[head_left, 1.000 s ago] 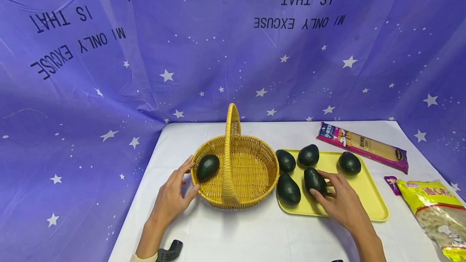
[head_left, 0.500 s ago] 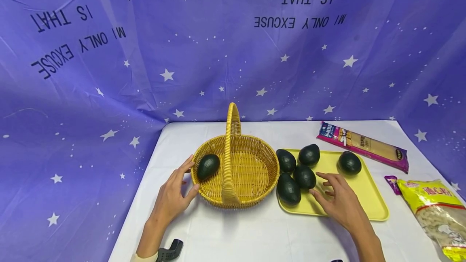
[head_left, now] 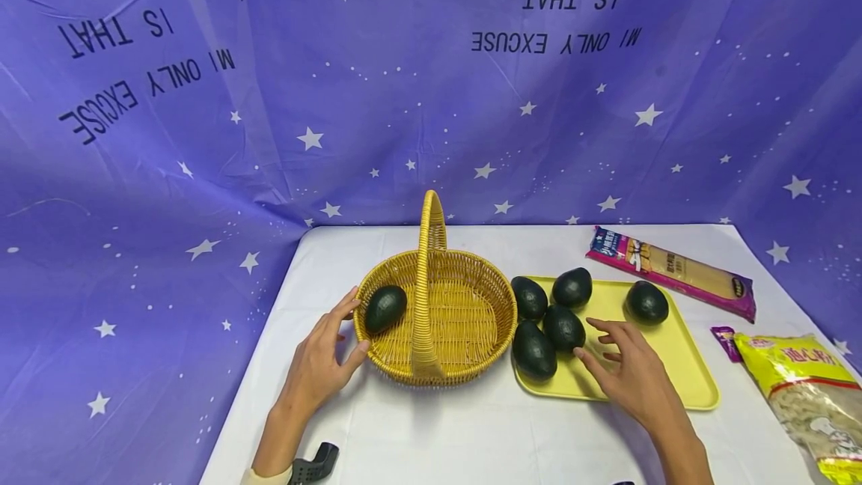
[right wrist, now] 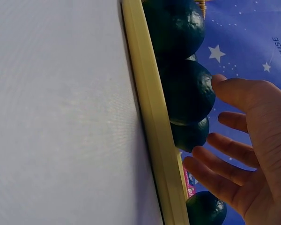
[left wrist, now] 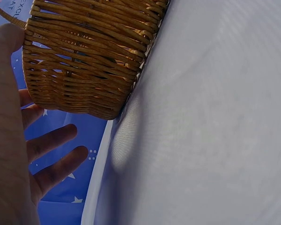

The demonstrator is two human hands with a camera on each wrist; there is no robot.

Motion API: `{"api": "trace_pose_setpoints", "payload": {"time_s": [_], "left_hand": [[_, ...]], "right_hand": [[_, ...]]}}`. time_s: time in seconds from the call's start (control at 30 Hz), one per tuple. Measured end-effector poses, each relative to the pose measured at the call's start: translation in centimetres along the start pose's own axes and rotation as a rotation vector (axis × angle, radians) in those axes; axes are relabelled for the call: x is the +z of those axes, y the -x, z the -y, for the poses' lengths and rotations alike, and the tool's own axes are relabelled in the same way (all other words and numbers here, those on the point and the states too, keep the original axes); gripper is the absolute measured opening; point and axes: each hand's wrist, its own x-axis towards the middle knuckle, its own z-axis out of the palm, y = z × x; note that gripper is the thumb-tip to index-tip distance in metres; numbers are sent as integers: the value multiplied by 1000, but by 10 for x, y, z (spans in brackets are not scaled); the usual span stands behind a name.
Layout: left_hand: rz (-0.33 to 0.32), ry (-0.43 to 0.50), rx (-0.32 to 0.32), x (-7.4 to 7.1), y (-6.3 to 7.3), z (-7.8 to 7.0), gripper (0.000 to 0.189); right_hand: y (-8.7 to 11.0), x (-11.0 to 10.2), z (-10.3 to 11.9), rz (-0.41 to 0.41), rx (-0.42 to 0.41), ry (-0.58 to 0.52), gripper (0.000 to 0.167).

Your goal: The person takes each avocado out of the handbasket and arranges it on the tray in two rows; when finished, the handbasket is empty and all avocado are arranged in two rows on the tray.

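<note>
In the head view, a yellow wicker basket (head_left: 471, 313) with a tall handle stands mid-table. One dark green avocado (head_left: 386, 309) lies inside at its left. My left hand (head_left: 319, 358) touches the basket's left rim with thumb and fingertips; the left wrist view shows its other fingers spread beside the wicker wall (left wrist: 84, 61). Several avocados rest on a yellow tray (head_left: 673, 373) right of the basket. My right hand (head_left: 629, 373) hovers over the tray with fingers parted and nothing held, just right of the nearest avocado (head_left: 564, 328). Its thumb overlaps that avocado (right wrist: 189, 93) in the right wrist view.
A lone avocado (head_left: 646, 302) sits at the tray's back right. Behind it lies a purple pack of noodles (head_left: 673, 268). A yellow bag of pasta (head_left: 808, 395) and a small purple packet (head_left: 726, 343) lie at the right. A starry purple cloth (head_left: 404, 96) hangs behind.
The avocado that my right hand held has shifted left and back, against the others on the tray. The right hand has let go and stays nearly in place; the left has not moved.
</note>
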Motion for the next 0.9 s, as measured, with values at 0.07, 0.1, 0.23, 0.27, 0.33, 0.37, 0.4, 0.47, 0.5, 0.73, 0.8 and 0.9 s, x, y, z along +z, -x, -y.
{"api": "trace_pose_setpoints", "payload": {"time_s": [0.07, 0.1, 0.23, 0.27, 0.33, 0.37, 0.4, 0.47, 0.5, 0.73, 0.8, 0.9], "left_hand": [[1, -2, -1, 0, 0, 0, 69], [2, -3, -2, 0, 0, 0, 69], [3, -5, -4, 0, 0, -1, 69], [3, -6, -4, 0, 0, -1, 69], [2, -9, -3, 0, 0, 0, 69], [2, -10, -3, 0, 0, 0, 69], [2, -12, -3, 0, 0, 0, 69], [3, -15, -5, 0, 0, 0, 69], [3, -16, -5, 0, 0, 0, 69], [0, -14, -4, 0, 0, 0, 69], [0, -15, -5, 0, 0, 0, 68], [1, -17, -4, 1, 0, 0, 68]], "right_hand": [[-1, -1, 1, -4, 3, 3, 55], [-1, -1, 1, -3, 4, 8, 55], [-2, -3, 2, -11, 3, 20, 54], [-2, -3, 2, -13, 4, 22, 54], [-3, -4, 2, -17, 1, 20, 54], [-3, -4, 3, -19, -2, 15, 54], [-3, -4, 3, -21, -4, 11, 54], [-3, -4, 3, -25, -9, 7, 53], [-4, -3, 3, -27, -14, 1, 53], [-7, -3, 6, -38, -33, -16, 54], [-7, -3, 8, -44, -38, -18, 53], [-9, -3, 11, -55, -55, -29, 52]]}}
